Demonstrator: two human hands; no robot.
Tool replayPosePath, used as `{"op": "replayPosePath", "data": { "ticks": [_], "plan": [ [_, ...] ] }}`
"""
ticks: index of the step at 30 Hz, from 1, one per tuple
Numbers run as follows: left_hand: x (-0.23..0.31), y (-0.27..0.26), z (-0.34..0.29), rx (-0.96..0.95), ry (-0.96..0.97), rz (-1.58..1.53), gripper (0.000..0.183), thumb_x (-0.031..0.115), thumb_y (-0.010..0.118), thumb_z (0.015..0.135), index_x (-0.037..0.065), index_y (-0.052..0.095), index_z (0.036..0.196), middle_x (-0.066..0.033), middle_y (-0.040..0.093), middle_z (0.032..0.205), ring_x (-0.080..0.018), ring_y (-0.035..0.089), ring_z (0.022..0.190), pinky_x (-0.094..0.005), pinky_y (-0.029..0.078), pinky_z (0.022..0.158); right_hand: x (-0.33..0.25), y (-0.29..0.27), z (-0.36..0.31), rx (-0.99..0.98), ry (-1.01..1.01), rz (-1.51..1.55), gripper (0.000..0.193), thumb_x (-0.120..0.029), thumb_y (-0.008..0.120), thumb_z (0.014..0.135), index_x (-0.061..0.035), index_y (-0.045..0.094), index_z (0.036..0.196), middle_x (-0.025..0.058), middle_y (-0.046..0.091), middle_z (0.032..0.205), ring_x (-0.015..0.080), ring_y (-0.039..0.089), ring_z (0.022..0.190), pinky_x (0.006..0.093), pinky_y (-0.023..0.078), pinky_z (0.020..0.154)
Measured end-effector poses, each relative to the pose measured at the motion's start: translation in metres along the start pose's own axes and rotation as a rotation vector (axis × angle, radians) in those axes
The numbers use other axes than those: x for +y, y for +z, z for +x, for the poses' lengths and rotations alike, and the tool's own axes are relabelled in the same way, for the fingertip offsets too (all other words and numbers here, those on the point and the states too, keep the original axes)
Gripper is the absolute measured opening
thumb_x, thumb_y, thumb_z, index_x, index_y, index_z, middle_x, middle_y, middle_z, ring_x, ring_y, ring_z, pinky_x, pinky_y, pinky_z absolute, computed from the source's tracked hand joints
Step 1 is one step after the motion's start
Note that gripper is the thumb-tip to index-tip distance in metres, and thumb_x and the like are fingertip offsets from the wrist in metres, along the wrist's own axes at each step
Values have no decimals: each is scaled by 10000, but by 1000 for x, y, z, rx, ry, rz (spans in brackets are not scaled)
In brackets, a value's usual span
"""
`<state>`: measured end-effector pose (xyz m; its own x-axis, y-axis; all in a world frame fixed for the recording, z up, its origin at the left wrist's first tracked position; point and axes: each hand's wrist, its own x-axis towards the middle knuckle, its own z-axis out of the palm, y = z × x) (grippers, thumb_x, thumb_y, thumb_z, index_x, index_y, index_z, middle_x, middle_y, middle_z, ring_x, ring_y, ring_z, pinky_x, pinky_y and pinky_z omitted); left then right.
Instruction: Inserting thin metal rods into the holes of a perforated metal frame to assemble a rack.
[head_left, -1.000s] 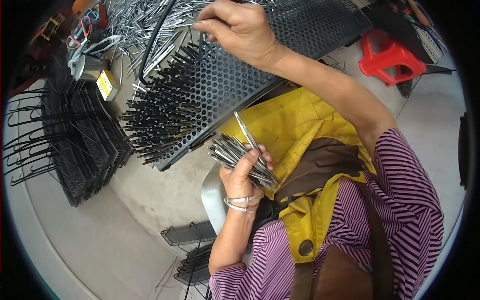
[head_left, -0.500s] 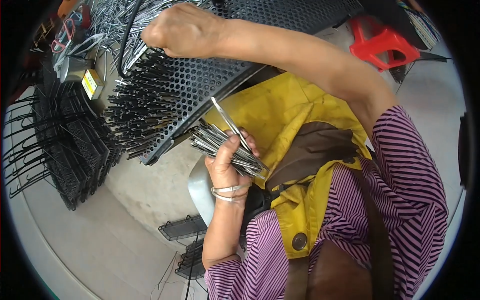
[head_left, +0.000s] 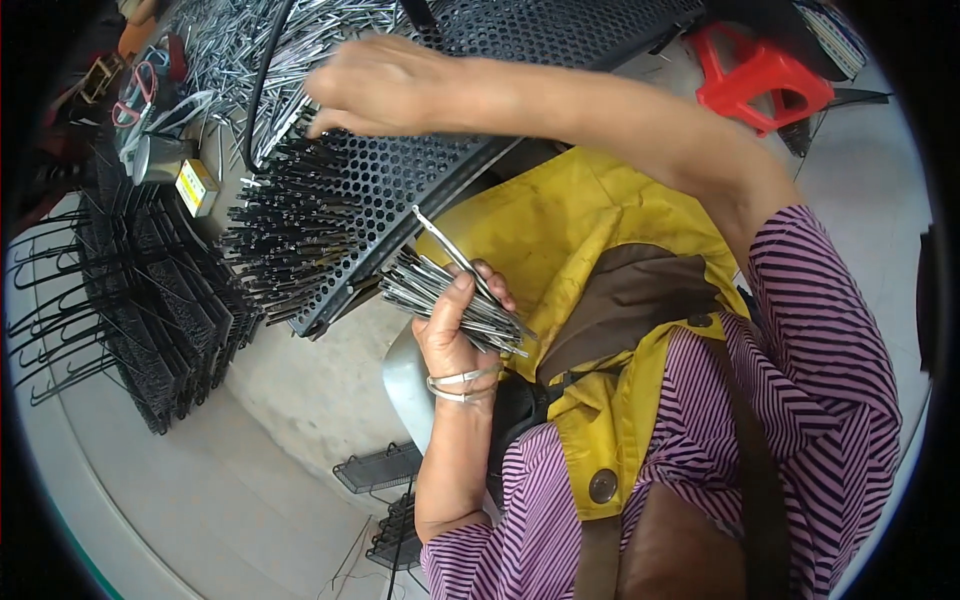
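My left hand (head_left: 450, 325) is closed round a bundle of thin silver metal strips (head_left: 465, 310), held over the yellow apron on my lap. One strip (head_left: 440, 238) sticks up from the bundle toward the far left, apart from the others. My right hand (head_left: 375, 90), slightly blurred, reaches across to the far left with its fingers curled down. It is just above the far end of the dark slim pieces (head_left: 285, 225) that stand packed in the black perforated panel (head_left: 400, 160). Whatever its fingertips hold is hidden.
A heap of loose silver strips (head_left: 220, 50) lies at the far left. Near it are red-handled scissors (head_left: 135, 95), a metal can (head_left: 160, 158) and a yellow-and-white box (head_left: 197, 188). Black hooked racks (head_left: 150, 300) stand at left. A red stool (head_left: 760, 80) is at far right.
My right hand has moved slightly right and nearer, its fingertips now lower toward the dark pieces. My left hand keeps its grip on the bundle. The whole view has shifted slightly.
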<state>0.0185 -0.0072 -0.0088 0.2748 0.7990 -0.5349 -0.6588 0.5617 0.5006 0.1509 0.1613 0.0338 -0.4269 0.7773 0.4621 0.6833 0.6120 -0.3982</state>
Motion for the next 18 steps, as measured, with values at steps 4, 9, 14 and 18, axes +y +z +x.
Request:
{"op": "replayPosePath", "data": {
  "ticks": [4, 9, 14, 18],
  "plan": [
    [-1, 3, 1, -10, -13, 30, 192, 56, 579, 720, -45, 505, 865, -132, 546, 749, -216, 539, 634, -316, 467, 524, -17, -8, -60, -63, 172, 318, 289, -223, 634, 721, 34, 519, 653, 139, 527, 524, 253, 517, 436, 328, 411, 438],
    [1, 9, -1, 12, -11, 54, 192, 47, 571, 721, -56, 512, 871, -138, 555, 752, -217, 550, 623, -311, 476, 510, -46, -11, -91, -431, 623, 986, 115, -64, 583, 732, 41, 543, 755, 64, 547, 552, 80, 514, 421, 194, 387, 361],
    [0, 13, -2, 159, -9, 155, 188, 41, 567, 724, -52, 513, 878, -137, 568, 769, -217, 570, 644, -317, 485, 515, -39, -17, -96, -238, 715, 1012, 92, -53, 580, 745, 27, 542, 771, 37, 542, 543, 72, 514, 419, 180, 394, 355],
    [-3, 17, -3, 172, -2, 164, 161, 69, 552, 734, -17, 508, 862, -109, 555, 746, -197, 526, 618, -323, 457, 524, -10, -28, -71, 244, 509, 784, 82, -56, 568, 771, 12, 556, 814, 49, 572, 612, 75, 530, 461, 189, 422, 385]
  ]
}}
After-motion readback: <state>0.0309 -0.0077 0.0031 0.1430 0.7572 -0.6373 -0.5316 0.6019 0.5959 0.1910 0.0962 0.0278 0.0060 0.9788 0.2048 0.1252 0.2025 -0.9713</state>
